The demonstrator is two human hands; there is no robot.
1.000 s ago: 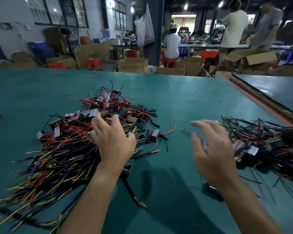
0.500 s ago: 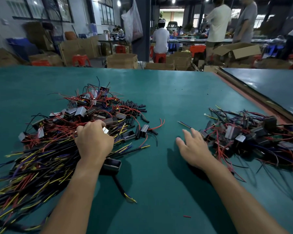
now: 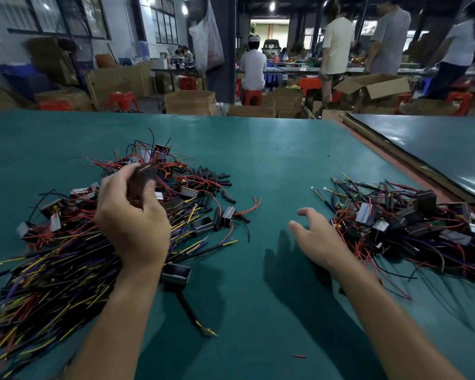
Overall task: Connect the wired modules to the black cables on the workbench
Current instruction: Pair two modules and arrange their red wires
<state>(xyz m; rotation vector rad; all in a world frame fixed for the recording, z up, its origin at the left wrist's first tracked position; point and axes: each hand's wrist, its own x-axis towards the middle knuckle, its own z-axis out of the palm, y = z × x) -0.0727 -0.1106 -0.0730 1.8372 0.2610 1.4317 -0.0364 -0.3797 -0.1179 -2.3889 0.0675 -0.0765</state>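
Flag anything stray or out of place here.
One small red scrap lies alone on the green mat, apart from the left pile and right pile. A black module with its cable sits just outside the left pile.

A single wide-angle view is taken from head height at the near edge of the green workbench (image 3: 258,160), directed forward and downward across it. The bench top is recorded at close range; the workshop hall (image 3: 258,64) beyond its far edge is seen at a distance.
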